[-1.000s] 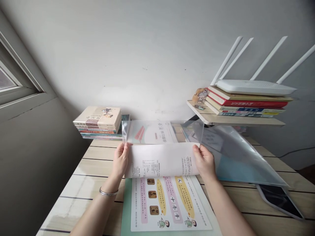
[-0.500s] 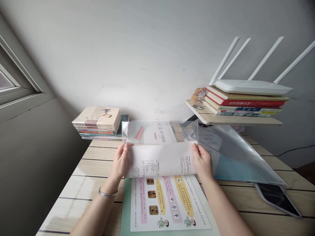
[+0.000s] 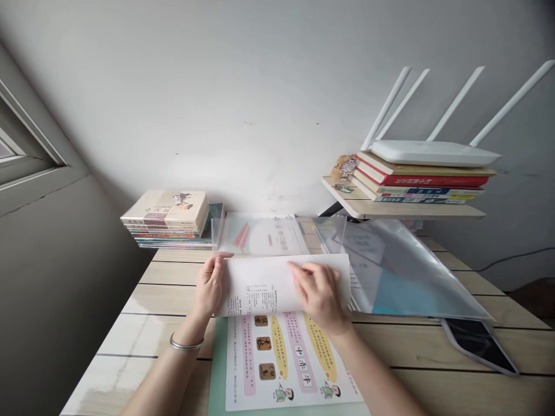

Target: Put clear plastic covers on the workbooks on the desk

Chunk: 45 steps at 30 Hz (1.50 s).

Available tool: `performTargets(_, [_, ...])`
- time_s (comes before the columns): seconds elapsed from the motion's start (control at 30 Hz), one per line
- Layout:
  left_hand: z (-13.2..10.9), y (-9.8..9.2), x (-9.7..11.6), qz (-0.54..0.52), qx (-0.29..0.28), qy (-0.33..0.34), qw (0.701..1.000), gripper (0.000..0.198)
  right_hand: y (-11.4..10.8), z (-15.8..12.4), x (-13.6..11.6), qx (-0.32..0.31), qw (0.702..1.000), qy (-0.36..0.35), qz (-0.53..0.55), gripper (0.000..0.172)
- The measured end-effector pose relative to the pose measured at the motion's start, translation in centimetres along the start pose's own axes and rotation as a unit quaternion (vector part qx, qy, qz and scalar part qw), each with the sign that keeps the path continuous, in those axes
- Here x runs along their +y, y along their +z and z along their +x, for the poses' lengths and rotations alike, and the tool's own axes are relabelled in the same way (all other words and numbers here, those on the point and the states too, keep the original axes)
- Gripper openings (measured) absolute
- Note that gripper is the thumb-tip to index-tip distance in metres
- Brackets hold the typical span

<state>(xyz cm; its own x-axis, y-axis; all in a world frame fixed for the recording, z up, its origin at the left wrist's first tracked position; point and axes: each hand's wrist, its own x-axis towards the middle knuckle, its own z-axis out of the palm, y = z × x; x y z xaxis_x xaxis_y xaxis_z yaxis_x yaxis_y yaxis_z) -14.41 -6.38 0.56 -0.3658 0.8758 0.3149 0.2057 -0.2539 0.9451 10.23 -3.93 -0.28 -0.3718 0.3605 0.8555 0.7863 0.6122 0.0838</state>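
Observation:
An open book point(image 3: 247, 387) lies in front of me, its lower page printed with yellow and pink panels and small cartoon figures. Its upper white leaf point(image 3: 255, 271) is raised, and a clear plastic book cover point(image 3: 332, 237) stands up beyond the leaf's top edge. My left hand point(image 3: 209, 286) pinches the left edge of the leaf and plastic, thumb on top. On the right half of the leaf rests my right hand point(image 3: 321, 292), index finger stretched out and the other fingers loosely bent, grasping nothing. It hides part of the printed text.
Behind the plastic lies another book point(image 3: 277, 237). More clear plastic sheets point(image 3: 416, 271) spread to the right, beside a dark phone-like device point(image 3: 479, 344). A book stack point(image 3: 167, 211) stands back left. A white router point(image 3: 433, 151) tops books on a raised shelf point(image 3: 403, 211).
My right hand has let go of the right edge of the leaf and plastic and moved left onto the leaf's surface. My left hand keeps its hold. The view has shifted slightly.

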Motion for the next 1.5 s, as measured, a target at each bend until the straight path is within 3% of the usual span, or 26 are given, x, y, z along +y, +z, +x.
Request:
performTargets(0.13, [-0.1, 0.0, 0.3, -0.015, -0.004, -0.013, 1.000, 0.045, 0.9, 0.3, -2.2, -0.102, 0.992, -0.061, 0.039, 0.033])
performTargets(0.3, [-0.1, -0.1, 0.3, -0.016, -0.002, -0.019, 1.000, 0.048, 1.7, 1.2, -3.6, -0.169, 0.983, -0.064, 0.023, 0.044])
performTargets(0.53, [-0.1, -0.1, 0.5, -0.038, -0.018, -0.010, 0.999, 0.050, 1.8, 3.3, -6.3, -0.199, 0.977, -0.070, 0.020, 0.058])
performTargets(0.7, [-0.1, -0.1, 0.6, -0.022, -0.026, -0.016, 0.999, 0.051, 2.4, 4.0, -8.0, -0.216, 0.976, -0.017, -0.029, 0.058])
performTargets(0.87, [0.1, -0.4, 0.0, -0.028, -0.003, -0.021, 0.999, 0.046, 2.1, 3.8, -7.7, -0.220, 0.972, 0.059, -0.056, 0.053])
performTargets(1.03, [0.5, -0.7, -0.4, -0.016, 0.017, -0.027, 0.999, 0.047, 0.9, 2.8, -4.6, -0.227, 0.961, 0.110, -0.114, 0.051])
performTargets(1.17, [0.6, -0.7, -0.7, -0.028, 0.021, -0.029, 0.999, 0.047, 0.1, 1.7, -0.8, -0.195, 0.957, 0.138, -0.165, 0.050])
performTargets(1.27, [0.6, -0.7, -0.6, -0.036, 0.020, -0.028, 0.999, 0.047, 0.0, 0.7, 1.9, -0.123, 0.967, 0.154, -0.160, 0.046])
performTargets(1.4, [0.6, -0.6, -0.4, -0.029, 0.018, -0.028, 0.999, 0.048, 0.5, -0.1, 4.3, 0.010, 0.980, 0.193, -0.049, 0.035])
performTargets(1.5, [0.5, -0.7, -0.4, -0.028, 0.015, -0.033, 0.999, 0.048, 1.0, -0.2, 5.0, 0.064, 0.969, 0.227, 0.066, 0.028])
